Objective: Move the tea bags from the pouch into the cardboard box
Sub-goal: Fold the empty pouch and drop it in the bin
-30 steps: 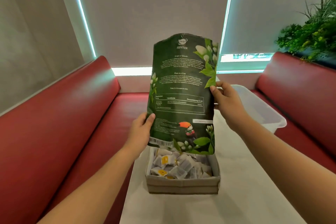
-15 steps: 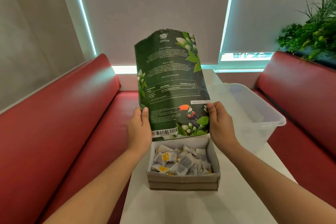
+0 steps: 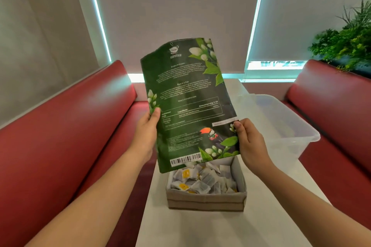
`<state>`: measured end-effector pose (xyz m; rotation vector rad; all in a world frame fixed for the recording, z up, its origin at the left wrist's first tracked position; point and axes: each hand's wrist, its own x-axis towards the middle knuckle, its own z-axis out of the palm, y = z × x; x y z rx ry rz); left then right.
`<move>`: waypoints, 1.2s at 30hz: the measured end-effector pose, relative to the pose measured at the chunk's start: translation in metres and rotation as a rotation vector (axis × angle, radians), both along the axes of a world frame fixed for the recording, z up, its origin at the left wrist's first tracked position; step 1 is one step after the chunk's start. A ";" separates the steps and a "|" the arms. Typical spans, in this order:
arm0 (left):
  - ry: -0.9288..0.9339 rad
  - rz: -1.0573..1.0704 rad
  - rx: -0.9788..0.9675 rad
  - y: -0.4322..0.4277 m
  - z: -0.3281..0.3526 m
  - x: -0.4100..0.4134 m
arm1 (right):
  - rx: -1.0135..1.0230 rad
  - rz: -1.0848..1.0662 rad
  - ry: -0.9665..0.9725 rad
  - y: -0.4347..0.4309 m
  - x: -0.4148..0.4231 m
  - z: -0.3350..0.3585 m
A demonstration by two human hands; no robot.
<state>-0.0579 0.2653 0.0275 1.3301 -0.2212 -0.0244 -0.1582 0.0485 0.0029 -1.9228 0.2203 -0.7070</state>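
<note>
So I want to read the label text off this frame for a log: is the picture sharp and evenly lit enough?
Head view: the logo on the dark green printed tea pouch reads, but the small print is too blurred. Bright cyan light strips wash out the background and put glare on the red padded bench. Wide-angle distortion bends the edges, and the leafy green plant looks soft.

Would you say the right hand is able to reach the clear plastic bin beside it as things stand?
Probably yes, but not at once: the right hand is gripping the pouch over the cardboard box. The clear bin sits open just to its right with nothing between them.
</note>
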 end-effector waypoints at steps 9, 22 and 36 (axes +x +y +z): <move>-0.019 -0.012 0.043 0.004 0.003 -0.005 | 0.205 0.168 -0.046 -0.018 0.010 0.040; -0.199 0.017 0.272 0.024 0.011 0.000 | 0.116 0.322 0.125 -0.030 0.000 0.048; -0.616 0.232 0.897 0.030 0.018 -0.003 | -0.581 -0.065 -0.038 -0.023 -0.006 0.056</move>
